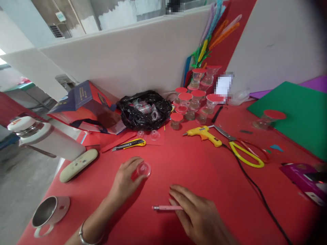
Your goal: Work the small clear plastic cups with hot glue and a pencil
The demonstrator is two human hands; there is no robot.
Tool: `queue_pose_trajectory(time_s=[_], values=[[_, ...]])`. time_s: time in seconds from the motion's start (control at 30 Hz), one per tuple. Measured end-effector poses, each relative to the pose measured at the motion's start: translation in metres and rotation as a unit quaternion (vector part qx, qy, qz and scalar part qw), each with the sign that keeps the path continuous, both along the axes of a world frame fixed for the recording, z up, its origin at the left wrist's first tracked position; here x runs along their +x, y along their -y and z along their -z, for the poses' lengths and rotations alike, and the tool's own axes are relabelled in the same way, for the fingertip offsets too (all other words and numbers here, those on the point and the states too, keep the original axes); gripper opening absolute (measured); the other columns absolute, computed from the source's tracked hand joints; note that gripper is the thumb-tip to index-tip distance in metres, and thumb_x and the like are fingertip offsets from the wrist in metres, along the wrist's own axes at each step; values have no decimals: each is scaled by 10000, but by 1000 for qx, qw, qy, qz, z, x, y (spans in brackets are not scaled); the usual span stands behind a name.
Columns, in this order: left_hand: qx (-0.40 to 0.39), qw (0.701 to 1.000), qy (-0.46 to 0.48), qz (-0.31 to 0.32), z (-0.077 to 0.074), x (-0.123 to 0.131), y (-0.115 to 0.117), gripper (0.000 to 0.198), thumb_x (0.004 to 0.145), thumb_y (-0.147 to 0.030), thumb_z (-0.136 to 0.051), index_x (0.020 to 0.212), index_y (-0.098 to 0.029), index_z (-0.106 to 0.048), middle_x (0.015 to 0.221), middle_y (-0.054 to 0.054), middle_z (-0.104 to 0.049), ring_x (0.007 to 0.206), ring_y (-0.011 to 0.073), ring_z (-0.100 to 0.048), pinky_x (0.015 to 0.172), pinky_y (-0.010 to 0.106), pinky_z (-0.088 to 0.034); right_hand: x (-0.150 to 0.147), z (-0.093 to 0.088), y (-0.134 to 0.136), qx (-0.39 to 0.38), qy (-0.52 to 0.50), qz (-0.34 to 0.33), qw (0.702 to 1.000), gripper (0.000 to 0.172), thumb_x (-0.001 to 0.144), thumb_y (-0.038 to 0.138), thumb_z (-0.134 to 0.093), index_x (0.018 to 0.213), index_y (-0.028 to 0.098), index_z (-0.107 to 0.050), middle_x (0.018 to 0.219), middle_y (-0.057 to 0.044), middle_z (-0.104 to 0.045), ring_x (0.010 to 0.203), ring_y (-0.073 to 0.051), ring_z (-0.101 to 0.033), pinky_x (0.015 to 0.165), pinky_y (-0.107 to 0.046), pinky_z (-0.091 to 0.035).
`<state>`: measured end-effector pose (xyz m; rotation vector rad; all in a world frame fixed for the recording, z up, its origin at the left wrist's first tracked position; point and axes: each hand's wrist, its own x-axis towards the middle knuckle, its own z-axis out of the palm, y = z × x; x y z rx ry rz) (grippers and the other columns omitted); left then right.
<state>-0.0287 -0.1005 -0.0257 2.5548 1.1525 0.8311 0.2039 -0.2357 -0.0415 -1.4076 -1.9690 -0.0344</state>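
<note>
My left hand [128, 178] is closed around a small clear plastic cup [143, 169] with a round rim, low over the red tabletop [150, 192]. To its right, my right hand [195, 212] holds a pink pencil [166, 208] with its eraser end pointing left; the other end is hidden under the fingers. A yellow utility knife [131, 144] lies beyond my left hand, its blade end toward the left. Two more clear plastic pieces [154, 135] rest in front of a black plastic bag [127, 119], which is filled with similar clear cups [144, 108].
Several hourglass-shaped cup pairs with red discs [185, 96] stand at the back. A yellow glue gun [204, 133], its black cord [251, 182] and scissors [246, 156] lie right. Green sheet [293, 115] sits far right. A thermos [51, 139], case [79, 165] and mug [62, 207] line the left.
</note>
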Motion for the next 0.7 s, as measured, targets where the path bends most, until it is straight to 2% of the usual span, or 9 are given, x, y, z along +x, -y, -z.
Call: queue_pose_trajectory(time_s=[0.2, 0.37, 0.47, 0.6, 0.7], values=[[-44, 999, 3, -24, 6, -3, -9, 459, 769, -227, -756, 1212, -215, -639, 1189, 99, -717, 1082, 270, -699, 908, 430, -595, -7, -9, -22, 5, -20, -28, 999, 296, 979, 135, -411, 1072, 144, -693, 1040, -100, -778, 836, -190, -774, 689, -261, -629], [-63, 997, 16, -45, 9, -14, -10, 616, 713, -270, -797, 1291, -237, -587, 1295, 121, -658, 1184, 310, -643, 988, 488, -550, -20, -15, -53, 0, -18, -72, 997, 233, 966, 130, -462, 1065, 143, -673, 1022, -95, -769, 803, -199, -763, 665, -269, -614], [-71, 995, 41, -56, 11, -20, -9, 598, 744, -182, -693, 1323, -235, -550, 1286, 124, -657, 1189, 310, -637, 993, 508, -541, -29, -17, -76, 3, -12, -86, 996, 245, 954, 129, -466, 1097, 157, -662, 1051, -88, -765, 801, -192, -760, 638, -252, -598], [-116, 986, 109, -57, 17, -24, -5, 670, 704, -25, -497, 1342, -231, -515, 1273, 110, -654, 1134, 244, -673, 962, 434, -571, -41, -11, -102, -10, 8, -96, 995, 283, 940, 179, -475, 1169, 147, -639, 1113, -114, -747, 801, -199, -757, 597, -260, -590], [-157, 972, 162, -64, 22, -23, -4, 697, 679, 12, -448, 1328, -230, -523, 1258, 92, -656, 1104, 206, -689, 949, 379, -585, -48, -2, -113, -12, 16, -99, 995, 319, 955, 286, -529, 1210, 112, -611, 1128, -155, -732, 861, -227, -754, 608, -277, -598]])
